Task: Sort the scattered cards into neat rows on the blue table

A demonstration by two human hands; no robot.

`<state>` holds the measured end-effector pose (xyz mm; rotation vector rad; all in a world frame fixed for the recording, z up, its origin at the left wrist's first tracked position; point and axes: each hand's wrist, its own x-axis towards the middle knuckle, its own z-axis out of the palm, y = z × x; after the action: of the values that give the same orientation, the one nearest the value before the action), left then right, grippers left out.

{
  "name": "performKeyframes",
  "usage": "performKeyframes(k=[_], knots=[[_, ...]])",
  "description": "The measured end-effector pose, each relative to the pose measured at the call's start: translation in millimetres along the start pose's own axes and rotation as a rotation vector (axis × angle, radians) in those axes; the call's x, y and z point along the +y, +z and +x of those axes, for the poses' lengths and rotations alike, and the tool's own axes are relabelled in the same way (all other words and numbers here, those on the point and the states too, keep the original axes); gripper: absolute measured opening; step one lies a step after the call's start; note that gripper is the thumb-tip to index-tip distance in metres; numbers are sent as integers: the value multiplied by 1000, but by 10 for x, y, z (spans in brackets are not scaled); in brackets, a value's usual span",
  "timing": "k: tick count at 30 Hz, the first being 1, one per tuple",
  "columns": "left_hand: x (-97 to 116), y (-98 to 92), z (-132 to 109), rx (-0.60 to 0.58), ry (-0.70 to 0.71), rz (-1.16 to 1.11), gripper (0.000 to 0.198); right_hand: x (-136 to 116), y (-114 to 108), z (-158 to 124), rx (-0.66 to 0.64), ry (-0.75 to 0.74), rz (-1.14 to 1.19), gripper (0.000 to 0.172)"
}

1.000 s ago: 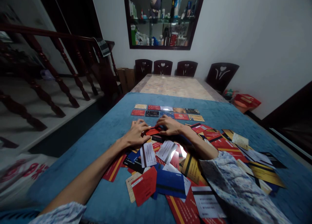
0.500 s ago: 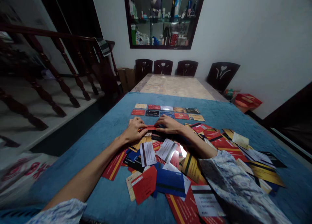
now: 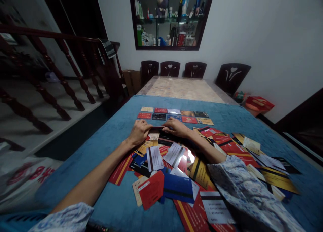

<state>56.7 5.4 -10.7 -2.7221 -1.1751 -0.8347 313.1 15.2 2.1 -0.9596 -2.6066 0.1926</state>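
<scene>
Both hands are stretched forward over the blue cloth [image 3: 106, 137]. The left hand [image 3: 138, 132] and the right hand [image 3: 177, 127] hold one card [image 3: 157, 127] between them, each hand at one short end of it. The fingers of both hands are curled and closed on the card ends, the left from the left side, the right from the right side. The card is seen almost from its edge, thin and dark with some red. It is at the far edge of the pile [image 3: 176, 188]; whether it touches the cards below, I cannot tell. The pile is a loose heap of many cards, red, blue, gold, white and black, which lie one over another under and around both forearms. Just beyond the hands there are two rows [image 3: 174, 116] of cards, put flat side by side on the cloth and apart from the pile. Behind the cloth the bare table [image 3: 181, 89] continues to four dark chairs [image 3: 194, 69] at the wall, and a cabinet [image 3: 171, 20] with bottles hangs above them
</scene>
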Motion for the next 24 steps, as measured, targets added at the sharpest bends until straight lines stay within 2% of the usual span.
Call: performKeyframes(k=[6,11,18,24], knots=[[-31,42,15,106,-151,-98,23,50,45,6,-7,96,-75,18],[-70,90,22,175,-236,-229,21,68,102,56,18,168,-56,20],[-128,135,27,211,-319,-358,18,-1,122,179,170,221,129,19],[-186,148,30,207,-354,-356,19,-88,120,249,315,286,179,8]])
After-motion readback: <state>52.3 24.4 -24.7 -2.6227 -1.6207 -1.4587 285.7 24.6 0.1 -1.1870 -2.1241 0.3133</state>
